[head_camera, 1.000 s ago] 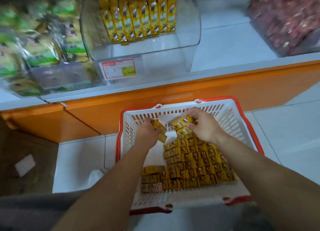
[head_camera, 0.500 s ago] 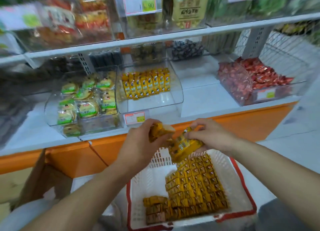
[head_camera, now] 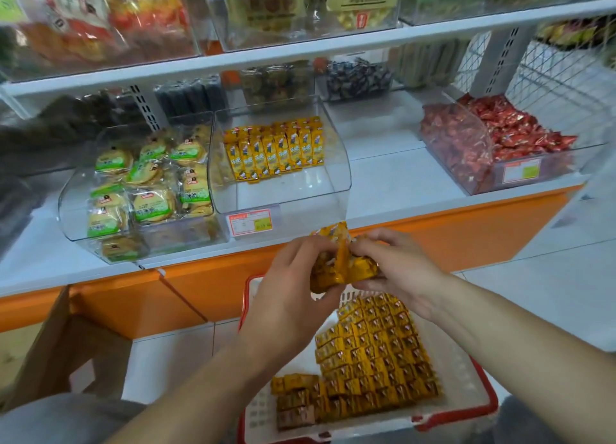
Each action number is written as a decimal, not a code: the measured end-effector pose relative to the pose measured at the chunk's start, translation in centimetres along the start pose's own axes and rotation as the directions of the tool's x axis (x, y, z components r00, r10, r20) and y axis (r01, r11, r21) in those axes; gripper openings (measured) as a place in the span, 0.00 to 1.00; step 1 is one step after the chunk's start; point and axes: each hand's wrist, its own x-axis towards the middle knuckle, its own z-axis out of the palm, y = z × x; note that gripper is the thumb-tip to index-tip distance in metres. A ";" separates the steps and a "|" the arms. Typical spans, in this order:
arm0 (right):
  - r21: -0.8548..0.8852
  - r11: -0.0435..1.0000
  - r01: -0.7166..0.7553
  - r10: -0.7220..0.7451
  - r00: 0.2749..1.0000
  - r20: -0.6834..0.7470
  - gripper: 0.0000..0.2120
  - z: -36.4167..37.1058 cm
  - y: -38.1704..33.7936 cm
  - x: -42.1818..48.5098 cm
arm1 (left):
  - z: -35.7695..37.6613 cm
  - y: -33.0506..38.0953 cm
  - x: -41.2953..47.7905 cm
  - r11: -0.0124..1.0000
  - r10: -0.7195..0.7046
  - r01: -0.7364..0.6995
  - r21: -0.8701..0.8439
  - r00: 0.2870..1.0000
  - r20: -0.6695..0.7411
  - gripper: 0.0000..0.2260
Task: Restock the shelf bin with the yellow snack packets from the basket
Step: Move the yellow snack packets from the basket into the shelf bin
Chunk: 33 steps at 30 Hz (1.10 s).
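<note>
Several small yellow foil snack packets (head_camera: 343, 267), light and crinkly-slippery I judge, sit mid-frame clamped between left hand (head_camera: 293, 277) and right hand (head_camera: 396, 270), best squeezed from both ends.

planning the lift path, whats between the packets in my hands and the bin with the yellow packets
In the head view, only the bin's clear front wall, its price tag and the shelf edge lie between it and the held packets.

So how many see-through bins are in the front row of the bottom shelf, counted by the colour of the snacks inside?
Bin with green packs: 1
Bin with yellow packets: 1
Bin with red sweets: 1
Total: 3
</note>
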 end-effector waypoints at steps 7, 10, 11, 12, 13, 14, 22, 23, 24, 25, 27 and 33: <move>-0.143 0.982 0.120 -0.124 0.992 -0.018 0.14 0.9 0.3 0.6 | 0.5 -1.1 2.0 0.959 -0.250 0.227 -0.168 0.959 -0.131 0.09; -0.220 0.959 0.178 -0.178 0.984 0.016 0.13 1.5 0.3 0.5 | 0.4 -1.9 2.5 0.924 -0.357 0.332 -0.191 0.927 -0.114 0.11; -0.243 0.950 0.195 -0.196 0.980 0.020 0.13 1.6 0.2 0.4 | 0.4 -2.1 2.6 0.899 -0.403 0.374 -0.227 0.910 -0.098 0.13; -0.272 0.938 0.213 -0.215 0.976 0.021 0.12 1.7 0.1 0.4 | 0.4 -2.3 2.6 0.864 -0.458 0.424 -0.270 0.886 -0.075 0.17; -0.299 0.926 0.229 -0.233 0.972 0.024 0.12 1.8 0.0 0.3 | 0.3 -2.5 2.7 0.820 -0.515 0.480 -0.312 0.856 -0.039 0.23; -0.313 0.919 0.240 -0.243 0.970 0.029 0.12 1.9 -0.1 0.3 | 0.1 -2.6 2.7 0.771 -0.566 0.533 -0.349 0.825 0.010 0.30; -0.181 0.954 0.239 -0.232 0.971 0.059 0.11 1.8 0.1 0.1 | -0.9 -2.9 2.7 0.748 -0.605 0.585 -0.314 0.795 0.043 0.33; -0.157 0.960 0.232 -0.226 0.972 0.057 0.11 1.6 0.0 0.2 | -1.3 -3.1 2.8 0.741 -0.617 0.594 -0.315 0.786 0.031 0.32; -0.136 0.965 0.225 -0.219 0.974 0.055 0.11 1.5 -0.1 0.3 | -1.6 -3.3 3.0 0.725 -0.638 0.611 -0.318 0.769 0.023 0.31; -0.114 0.970 0.216 -0.211 0.976 0.058 0.11 1.2 -0.3 0.4 | -2.0 -3.6 3.1 0.701 -0.665 0.634 -0.326 0.746 0.022 0.30; -0.078 0.978 0.192 -0.186 0.979 0.086 0.11 0.6 -0.8 0.5 | -2.7 -4.0 3.4 0.623 -0.720 0.684 -0.380 0.691 0.063 0.25; -0.208 0.949 0.235 -0.172 0.944 0.282 0.13 -1.1 -2.3 0.4 | -4.3 -4.2 3.9 0.563 -0.655 0.610 -0.557 0.741 0.150 0.10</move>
